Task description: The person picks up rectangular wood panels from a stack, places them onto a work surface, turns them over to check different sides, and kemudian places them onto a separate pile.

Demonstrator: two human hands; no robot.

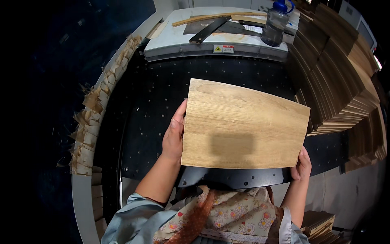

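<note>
Both hands grip one light wood-grain panel by its short ends, the left hand flat along the left edge and the right hand curled round the lower right corner, so it hangs level just above the dark perforated counter. Holding it by the edges leaves its face bare to view. To the right a stack of similar panels leans fanned; beyond lie a plastic bottle and a black square.

Workshop: machine bed, stacked wood panels, metal square.
</note>
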